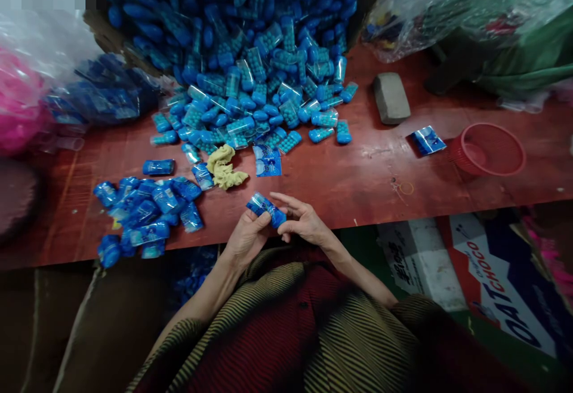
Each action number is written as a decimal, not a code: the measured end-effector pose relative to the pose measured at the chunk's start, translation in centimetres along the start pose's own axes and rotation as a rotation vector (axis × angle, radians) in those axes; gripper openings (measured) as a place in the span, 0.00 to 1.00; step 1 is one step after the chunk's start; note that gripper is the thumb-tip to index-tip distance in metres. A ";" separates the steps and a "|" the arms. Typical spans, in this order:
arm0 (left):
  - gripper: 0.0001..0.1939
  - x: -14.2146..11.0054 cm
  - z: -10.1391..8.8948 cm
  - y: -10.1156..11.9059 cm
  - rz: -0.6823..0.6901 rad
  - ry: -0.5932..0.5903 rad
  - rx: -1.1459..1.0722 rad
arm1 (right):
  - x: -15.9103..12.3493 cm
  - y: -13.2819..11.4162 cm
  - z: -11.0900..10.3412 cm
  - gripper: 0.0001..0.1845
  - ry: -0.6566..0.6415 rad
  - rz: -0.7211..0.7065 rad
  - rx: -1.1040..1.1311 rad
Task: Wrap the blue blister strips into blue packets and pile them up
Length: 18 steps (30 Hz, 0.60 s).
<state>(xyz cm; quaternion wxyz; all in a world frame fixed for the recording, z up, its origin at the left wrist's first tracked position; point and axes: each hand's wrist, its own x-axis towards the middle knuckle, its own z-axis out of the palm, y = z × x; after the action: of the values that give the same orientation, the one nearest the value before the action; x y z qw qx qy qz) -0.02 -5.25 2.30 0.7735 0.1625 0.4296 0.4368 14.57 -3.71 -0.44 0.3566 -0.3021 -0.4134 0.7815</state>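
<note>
Blue packet [266, 209], a small tube in printed film, sits between the two hands just off the table's front edge, above the lap. The left hand [249, 236] has its thumb pressed on the film with the fingers curled beneath; the right hand [308, 221] is at the other end, thumb against it, index finger stretched out narrowly along the far side. How firmly the right fingertips grip, I can't tell. Since only fingertips hold it, a slip of the left thumb could drop it into the lap or to the floor, and a hard twist might split the film or leave an end gaping. Taking the hands as the clock's centre, the pile of wrapped packets [147, 208] at nine o'clock reaches the table edge, so a sleeve or elbow could nudge some over. At about eleven, the yellowish lump [226, 169] lies beside loose tubes and could smear a wrapper. At twelve, past a flat wrapper [267, 161], a big carton [101, 30] spills clear, blue-capped tubes [255, 64] full of turquoise beads; pulling one from low down could set the heap sliding. A clear bag [101, 97] at ten holds blue packaging, and a red mesh basket [487, 149] stands between two and three; its inside is too dim to read.
</note>
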 end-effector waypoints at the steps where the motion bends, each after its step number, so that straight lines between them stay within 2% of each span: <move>1: 0.17 0.0 0.1 -0.1 0.000 0.009 -0.002 | -0.1 0.1 0.0 0.37 -0.012 0.007 0.005; 6: 0.15 -0.3 0.5 -0.4 0.031 0.035 -0.005 | -0.3 0.5 -0.3 0.35 0.012 0.002 -0.068; 9: 0.13 -0.3 0.6 0.0 -0.002 -0.011 0.007 | -0.2 0.3 -0.5 0.36 0.012 0.033 -0.016; 13: 0.17 -0.2 0.3 0.2 -0.009 -0.062 0.009 | 0.0 -0.2 -0.7 0.36 -0.049 0.063 0.054; 16: 0.17 -0.3 0.3 -0.5 0.004 -0.046 -0.015 | -0.1 0.0 -0.6 0.35 -0.080 0.071 0.072; 18: 0.16 -0.3 0.7 -0.9 0.038 -0.013 -0.019 | -0.1 0.4 -0.4 0.33 -0.041 0.052 0.070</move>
<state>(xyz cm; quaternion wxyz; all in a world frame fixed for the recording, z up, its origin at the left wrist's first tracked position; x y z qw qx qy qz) 0.94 -5.96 2.26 0.7693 0.1661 0.4171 0.4545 14.85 -3.75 -0.97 0.3382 -0.2839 -0.3849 0.8105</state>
